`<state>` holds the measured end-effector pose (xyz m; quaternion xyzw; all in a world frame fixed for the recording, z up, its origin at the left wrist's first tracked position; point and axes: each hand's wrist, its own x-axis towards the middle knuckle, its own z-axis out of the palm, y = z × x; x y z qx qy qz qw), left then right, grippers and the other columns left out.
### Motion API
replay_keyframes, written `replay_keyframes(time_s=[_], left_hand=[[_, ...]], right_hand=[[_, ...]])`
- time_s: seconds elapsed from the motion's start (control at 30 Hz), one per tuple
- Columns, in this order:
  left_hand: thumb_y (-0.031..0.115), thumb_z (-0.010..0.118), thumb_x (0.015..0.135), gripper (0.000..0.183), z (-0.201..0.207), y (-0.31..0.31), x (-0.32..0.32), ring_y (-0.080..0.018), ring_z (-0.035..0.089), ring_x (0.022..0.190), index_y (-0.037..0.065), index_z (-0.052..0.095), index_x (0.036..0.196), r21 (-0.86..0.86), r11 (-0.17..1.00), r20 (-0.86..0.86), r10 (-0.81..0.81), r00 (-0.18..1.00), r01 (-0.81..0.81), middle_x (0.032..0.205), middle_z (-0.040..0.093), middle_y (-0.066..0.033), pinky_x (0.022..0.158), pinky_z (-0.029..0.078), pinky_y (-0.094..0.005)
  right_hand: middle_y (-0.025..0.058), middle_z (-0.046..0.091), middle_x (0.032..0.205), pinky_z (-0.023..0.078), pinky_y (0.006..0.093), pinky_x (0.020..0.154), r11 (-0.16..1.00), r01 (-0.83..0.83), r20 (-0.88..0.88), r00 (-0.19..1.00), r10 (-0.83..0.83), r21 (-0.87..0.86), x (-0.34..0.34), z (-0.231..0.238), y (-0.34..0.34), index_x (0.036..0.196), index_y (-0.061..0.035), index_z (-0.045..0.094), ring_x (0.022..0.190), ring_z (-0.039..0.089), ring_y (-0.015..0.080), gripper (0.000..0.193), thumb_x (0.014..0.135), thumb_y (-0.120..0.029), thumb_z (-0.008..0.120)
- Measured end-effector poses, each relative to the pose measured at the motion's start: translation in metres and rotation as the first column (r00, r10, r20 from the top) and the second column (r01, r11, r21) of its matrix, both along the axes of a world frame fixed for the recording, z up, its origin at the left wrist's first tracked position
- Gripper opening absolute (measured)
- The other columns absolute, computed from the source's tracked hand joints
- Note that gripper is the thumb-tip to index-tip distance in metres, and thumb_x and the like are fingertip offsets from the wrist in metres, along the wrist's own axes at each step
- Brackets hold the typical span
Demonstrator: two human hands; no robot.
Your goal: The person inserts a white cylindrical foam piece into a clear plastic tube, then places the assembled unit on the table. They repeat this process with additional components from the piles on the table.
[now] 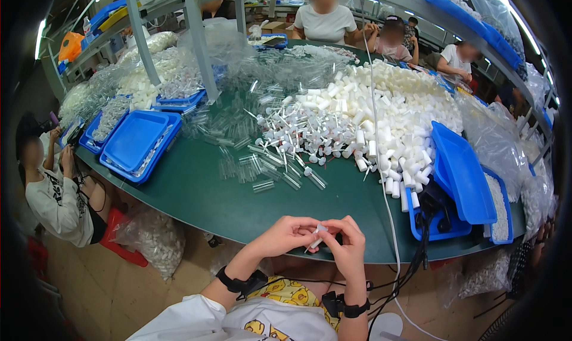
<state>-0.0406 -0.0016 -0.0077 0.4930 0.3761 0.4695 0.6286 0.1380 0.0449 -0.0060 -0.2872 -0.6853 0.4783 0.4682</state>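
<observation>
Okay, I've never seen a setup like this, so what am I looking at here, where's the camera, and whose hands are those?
There's no machine here, just a person's two bare hands. The single picture comes from a wide fisheye camera worn on that person's head, looking down, so straight edges bend near the rim. The left hand and right hand meet at the near edge of the green table, pinching a small white piece between their fingertips. Its exact shape is partly hidden. Beyond them lie clear tubes, white stemmed pieces and a large heap of white cylinders, with blue trays at both sides.
</observation>
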Motion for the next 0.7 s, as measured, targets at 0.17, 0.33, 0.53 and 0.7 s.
replay_keyframes(time_s=[0.17, 0.33, 0.53, 0.7], left_hand=[[0.006, 0.057, 0.095, 0.026, -0.0022, 0.0014, 0.0016, -0.0092, 0.061, 0.079, -0.004, 0.058, 0.119, 0.011, 0.999, 0.017, 0.035, 0.999, -0.036, 0.093, 0.066, -0.0064, 0.072, 0.05, -0.0236], [0.007, 0.058, 0.095, 0.025, 0.0021, 0.0018, 0.004, -0.0094, 0.061, 0.078, -0.003, 0.057, 0.117, 0.01, 0.998, 0.014, 0.058, 0.998, -0.058, 0.091, 0.065, -0.0061, 0.072, 0.051, -0.0239], [0.004, 0.06, 0.093, 0.031, 0.0036, 0.0007, 0.0044, -0.0118, 0.064, 0.082, -0.003, 0.049, 0.121, -0.001, 0.995, 0.056, 0.097, 0.994, -0.097, 0.096, 0.064, -0.0093, 0.074, 0.054, -0.0249], [0.003, 0.062, 0.091, 0.025, 0.0055, 0.0004, 0.003, -0.014, 0.065, 0.084, -0.002, 0.047, 0.111, -0.011, 0.996, 0.067, 0.093, 0.993, -0.093, 0.098, 0.064, -0.0121, 0.074, 0.055, -0.0256]], right_hand=[[0.0057, 0.058, 0.083, 0.044, 0.0245, 0.066, 0.999, 0.008, 0.01, 1.0, -0.009, 0.04, -0.0014, 0.0032, 0.0, 0.099, -0.0005, 0.069, 0.072, 0.054, 0.0125, 0.02, 0.079, 0.0, 0.072], [0.007, 0.058, 0.09, 0.045, 0.0244, 0.069, 0.996, 0.03, 0.006, 1.0, -0.031, 0.085, -0.0018, 0.0006, 0.0012, 0.099, -0.0009, 0.068, 0.076, 0.055, 0.0132, 0.016, 0.083, 0.0, 0.068], [0.0082, 0.058, 0.096, 0.047, 0.0244, 0.074, 0.999, -0.026, -0.042, 0.999, 0.027, 0.023, -0.0023, 0.0031, 0.0015, 0.099, 0.001, 0.066, 0.083, 0.057, 0.0135, 0.014, 0.085, 0.002, 0.064], [0.0102, 0.061, 0.101, 0.048, 0.0252, 0.077, 0.998, -0.06, -0.074, 0.995, 0.06, 0.006, -0.0014, 0.0012, 0.0022, 0.101, 0.002, 0.066, 0.087, 0.059, 0.0146, 0.015, 0.087, 0.004, 0.062]])
